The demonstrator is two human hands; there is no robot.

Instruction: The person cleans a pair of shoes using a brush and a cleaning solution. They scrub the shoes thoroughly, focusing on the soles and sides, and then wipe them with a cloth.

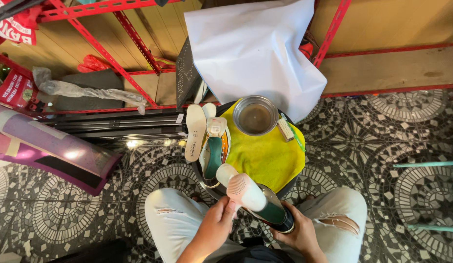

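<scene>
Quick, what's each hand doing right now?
Left hand: closed around the handle of the white hair dryer.
Right hand: fingers wrapped under the dark green shoe, holding it.

Bright yellow cloth [268, 156] over the round stool, a white paper sheet [255, 48] behind, red metal shelving [134, 36], and black-and-white mosaic floor tiles [382, 141] patterned in circles throughout.

You held a white hair dryer [242, 191] tilted above your lap, its perforated back facing up and its nozzle aimed into a dark green shoe [274, 210], which lay angled between your knees, toe pointing right.
</scene>
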